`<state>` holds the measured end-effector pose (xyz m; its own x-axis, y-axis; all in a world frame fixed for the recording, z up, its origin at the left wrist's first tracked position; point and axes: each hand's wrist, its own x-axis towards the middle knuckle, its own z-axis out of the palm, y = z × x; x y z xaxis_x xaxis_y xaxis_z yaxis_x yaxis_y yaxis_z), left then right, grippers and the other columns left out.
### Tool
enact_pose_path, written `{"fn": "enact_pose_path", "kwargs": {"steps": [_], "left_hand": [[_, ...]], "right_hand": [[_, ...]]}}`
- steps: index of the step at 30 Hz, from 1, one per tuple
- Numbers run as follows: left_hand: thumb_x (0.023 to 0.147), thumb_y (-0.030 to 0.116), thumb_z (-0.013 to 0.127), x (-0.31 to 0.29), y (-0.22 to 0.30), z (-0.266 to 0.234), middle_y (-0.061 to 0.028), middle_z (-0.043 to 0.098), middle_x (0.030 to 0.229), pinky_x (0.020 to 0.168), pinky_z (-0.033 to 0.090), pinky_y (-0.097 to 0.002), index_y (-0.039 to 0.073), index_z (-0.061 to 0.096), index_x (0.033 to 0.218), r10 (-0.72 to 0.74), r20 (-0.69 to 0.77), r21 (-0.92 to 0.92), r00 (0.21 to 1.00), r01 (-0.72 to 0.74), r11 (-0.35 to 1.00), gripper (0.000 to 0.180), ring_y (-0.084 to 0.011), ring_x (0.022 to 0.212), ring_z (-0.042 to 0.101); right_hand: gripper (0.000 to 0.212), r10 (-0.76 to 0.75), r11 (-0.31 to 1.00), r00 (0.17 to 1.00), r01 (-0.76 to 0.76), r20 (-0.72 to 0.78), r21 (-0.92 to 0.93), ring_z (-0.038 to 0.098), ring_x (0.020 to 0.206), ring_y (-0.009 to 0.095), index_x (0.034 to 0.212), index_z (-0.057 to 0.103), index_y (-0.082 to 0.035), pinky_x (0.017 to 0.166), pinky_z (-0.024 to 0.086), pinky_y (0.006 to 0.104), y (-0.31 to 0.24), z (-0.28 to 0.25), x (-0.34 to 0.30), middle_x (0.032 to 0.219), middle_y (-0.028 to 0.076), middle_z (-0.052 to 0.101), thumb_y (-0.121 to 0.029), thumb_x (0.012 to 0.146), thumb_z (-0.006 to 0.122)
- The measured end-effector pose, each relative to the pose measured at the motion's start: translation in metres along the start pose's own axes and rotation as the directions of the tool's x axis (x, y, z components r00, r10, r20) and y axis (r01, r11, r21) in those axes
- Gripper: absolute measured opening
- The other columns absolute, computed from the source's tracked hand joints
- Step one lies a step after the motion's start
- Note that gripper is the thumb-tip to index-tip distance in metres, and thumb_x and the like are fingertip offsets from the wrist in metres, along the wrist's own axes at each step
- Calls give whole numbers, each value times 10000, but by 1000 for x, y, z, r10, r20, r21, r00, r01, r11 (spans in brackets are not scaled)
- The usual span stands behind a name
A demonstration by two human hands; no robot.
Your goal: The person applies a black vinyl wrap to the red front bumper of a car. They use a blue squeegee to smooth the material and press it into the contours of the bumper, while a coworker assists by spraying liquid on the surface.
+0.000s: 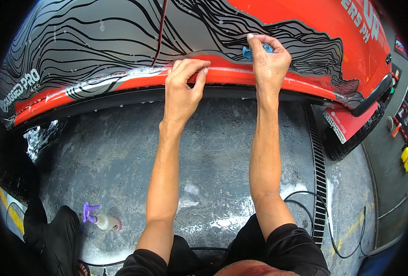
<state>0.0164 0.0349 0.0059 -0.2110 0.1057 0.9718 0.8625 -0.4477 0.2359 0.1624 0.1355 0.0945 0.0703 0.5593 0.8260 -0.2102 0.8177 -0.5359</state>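
Observation:
My left hand (183,87) rests at the wet lower edge of the vehicle's side. Its fingers are bent and point right, with the thumb slightly apart below them and nothing visible between. Farther right, my right hand (271,62) is closed on a crumpled blue piece (248,53), held against the side; whether it is cloth or clay I cannot tell. The fingers partly cover it. The vehicle's side panel (112,34) is grey with wavy black lines. A glossy red sill (227,76) runs below it, with white foam (142,72) along the seam left of my left hand.
On the wet grey floor (213,152) stands a spray bottle (106,221) with a purple trigger, at lower left. Another person's dark-clad leg (59,239) is beside it. At right are a drain grate (320,184), a black hose (340,248), a wheel (353,142) and a red mud flap (351,122).

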Motion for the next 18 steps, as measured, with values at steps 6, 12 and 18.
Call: {"fn": "enact_pose_path", "kwargs": {"steps": [6,12,18], "left_hand": [[953,37,761,-1,-2,1,-99,780,1063,894,524,-379,32,798,1105,-6,-14,-22,1000,5,1000,156,-275,987,685],[956,32,759,0,-1,1,-104,782,1057,896,528,-369,23,799,1105,1,-4,-10,1000,-1,1000,154,-266,983,687],[962,22,754,0,-1,1,-105,784,1049,896,530,-356,13,799,1103,13,-8,15,1000,-13,1000,148,-254,983,690]], "right_hand": [[197,-47,996,999,45,19,81,619,659,61,911,772,39,606,511,251,0,1,-1,742,22,717,-143,927,846],[211,-19,998,1000,19,2,56,611,649,56,902,772,34,589,498,240,1,-2,-1,738,17,709,-156,918,864],[223,-3,999,1000,3,-2,47,614,653,59,889,777,32,595,500,244,0,-3,4,737,25,716,-166,903,878]]}}
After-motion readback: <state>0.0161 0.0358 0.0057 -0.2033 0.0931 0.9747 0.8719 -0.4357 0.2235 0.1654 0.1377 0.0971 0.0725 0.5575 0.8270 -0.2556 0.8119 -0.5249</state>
